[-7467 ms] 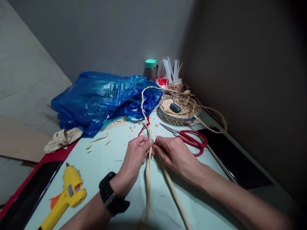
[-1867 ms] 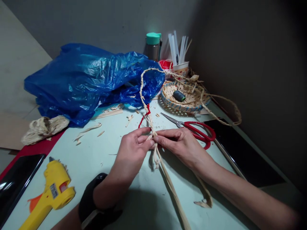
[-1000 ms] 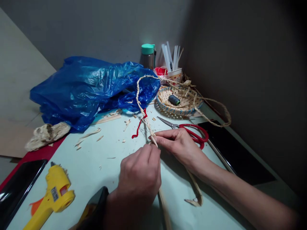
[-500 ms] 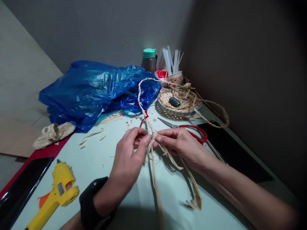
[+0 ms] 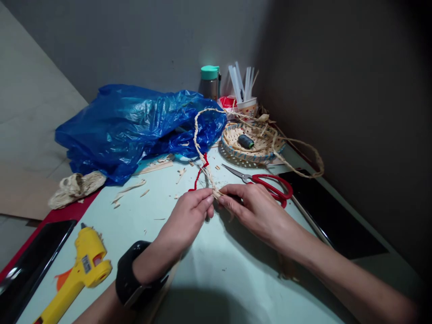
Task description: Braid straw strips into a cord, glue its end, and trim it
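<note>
A pale braided cord point(image 5: 196, 130) of dried plant fibre runs from the woven basket back toward me, and both hands pinch its near end. My left hand point(image 5: 189, 216) is closed on the braid's left side, thumb against fingertips. On the right side, my right hand point(image 5: 254, 209) grips it the same way, almost touching the left. Loose strands are mostly hidden under the hands and forearms. A red cord point(image 5: 199, 174) is tied around the braid just beyond my fingers. Red-handled scissors point(image 5: 270, 182) lie right behind my right hand, blades pointing left.
A yellow glue gun point(image 5: 88, 258) lies at the left. Behind are a blue plastic bag point(image 5: 135, 126), a green-lidded bottle point(image 5: 209, 81), and a paper cup point(image 5: 248, 108) with white sticks. The woven basket point(image 5: 232, 150) holds a dark thread spool point(image 5: 245, 141). Fibre scraps litter the table point(image 5: 202, 279).
The loose strands that hung toward me between the hands have been drawn out to the sides. My left hand has turned, fingers now pointing more to the right.
</note>
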Tool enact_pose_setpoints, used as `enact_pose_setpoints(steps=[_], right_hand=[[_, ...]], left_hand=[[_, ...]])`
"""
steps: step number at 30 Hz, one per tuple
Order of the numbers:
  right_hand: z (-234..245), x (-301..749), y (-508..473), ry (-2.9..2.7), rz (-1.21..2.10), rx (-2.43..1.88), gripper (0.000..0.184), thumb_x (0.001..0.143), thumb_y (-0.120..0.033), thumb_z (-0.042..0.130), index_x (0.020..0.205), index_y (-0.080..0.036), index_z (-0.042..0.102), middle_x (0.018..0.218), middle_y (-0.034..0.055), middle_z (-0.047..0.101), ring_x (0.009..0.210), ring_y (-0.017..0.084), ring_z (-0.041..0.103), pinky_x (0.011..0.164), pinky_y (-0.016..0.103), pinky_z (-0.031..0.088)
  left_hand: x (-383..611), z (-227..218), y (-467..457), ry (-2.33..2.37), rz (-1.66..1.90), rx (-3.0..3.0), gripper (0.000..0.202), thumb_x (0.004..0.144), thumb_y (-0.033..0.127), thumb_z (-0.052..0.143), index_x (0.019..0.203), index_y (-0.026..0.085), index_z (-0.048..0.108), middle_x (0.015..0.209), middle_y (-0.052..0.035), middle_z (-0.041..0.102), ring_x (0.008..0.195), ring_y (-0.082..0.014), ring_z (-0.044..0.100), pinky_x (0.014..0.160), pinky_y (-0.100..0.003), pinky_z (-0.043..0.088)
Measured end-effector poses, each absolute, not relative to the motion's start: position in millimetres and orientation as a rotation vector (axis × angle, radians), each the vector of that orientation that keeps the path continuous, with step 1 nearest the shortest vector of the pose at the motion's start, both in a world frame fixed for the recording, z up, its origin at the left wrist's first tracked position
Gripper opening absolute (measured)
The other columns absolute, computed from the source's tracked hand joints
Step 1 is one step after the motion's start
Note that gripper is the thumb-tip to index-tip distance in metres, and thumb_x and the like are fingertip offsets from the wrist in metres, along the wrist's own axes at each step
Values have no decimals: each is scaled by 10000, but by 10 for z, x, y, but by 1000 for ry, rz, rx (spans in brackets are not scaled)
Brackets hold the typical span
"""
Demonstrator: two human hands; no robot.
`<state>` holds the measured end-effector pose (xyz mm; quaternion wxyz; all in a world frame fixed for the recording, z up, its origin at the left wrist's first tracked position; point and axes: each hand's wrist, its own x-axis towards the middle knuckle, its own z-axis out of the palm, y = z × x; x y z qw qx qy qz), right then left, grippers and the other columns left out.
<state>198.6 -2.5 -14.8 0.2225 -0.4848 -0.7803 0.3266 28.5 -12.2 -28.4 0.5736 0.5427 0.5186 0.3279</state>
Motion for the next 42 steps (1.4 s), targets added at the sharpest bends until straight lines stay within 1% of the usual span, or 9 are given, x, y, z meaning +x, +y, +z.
enact_pose_setpoints(steps=[8,15,24,30,34,36,38,40,42], right_hand=[[-173,1985,-26,-2215,879,-1350,300,952,-291,472,759,-167,666,600,-13,599,532,102,416,539,245,261],[-141,1985,-56,-2342,749,-1423,316,962,-266,435,738,-176,640,631,20,629,537,121,444,555,277,266],[39,1997,-136,-2320,755,-1453,298,942,-286,426,712,-200,595,602,13,589,520,126,448,532,279,281],[-97,1804,-325,-2554,720,-1356,278,873,-145,392,1058,-109,596,682,75,648,495,161,491,499,307,228],[-165,1781,-309,-2701,516,-1365,373,817,-128,442,1153,-69,593,711,105,689,488,193,529,502,327,181],[-149,1815,-269,-2541,557,-1358,255,906,-230,415,969,-144,646,687,71,672,515,178,542,515,316,227],[-121,1859,-213,-2265,561,-1386,289,949,-342,411,838,-179,622,726,56,659,630,181,577,579,304,315],[-112,1891,-147,-2042,617,-1418,221,934,-360,473,903,-180,596,852,63,663,784,199,595,687,307,380],[-143,1900,-84,-1946,930,-1355,191,940,-344,483,1006,-182,560,932,57,652,862,193,595,749,304,409]], left_hand=[[351,-305,-150,1314,858,1230,296,831,346,594,594,182,526,507,66,330,481,-92,252,449,-245,185],[359,-320,-168,1410,935,1240,254,777,338,641,583,174,632,552,20,471,583,-134,418,542,-248,330],[377,-308,-169,1400,936,1194,309,796,302,619,521,170,567,527,34,450,556,-110,365,539,-239,278],[341,-271,-207,1277,901,1087,284,842,309,587,599,164,612,506,62,324,519,-94,231,513,-241,211],[316,-265,-224,1173,910,1059,263,873,329,577,725,140,685,554,41,419,518,-85,237,498,-242,192],[313,-276,-226,1147,924,1003,223,852,316,618,738,132,672,581,44,404,519,-75,221,478,-237,161],[312,-287,-222,1132,948,947,207,841,304,636,720,135,641,551,66,309,508,-70,187,465,-233,131],[311,-296,-215,1118,961,917,213,846,296,630,709,133,627,539,77,257,497,-64,149,457,-234,102],[314,-305,-206,1092,959,908,213,854,274,613,704,123,623,548,64,325,489,-55,147,452,-237,92]])
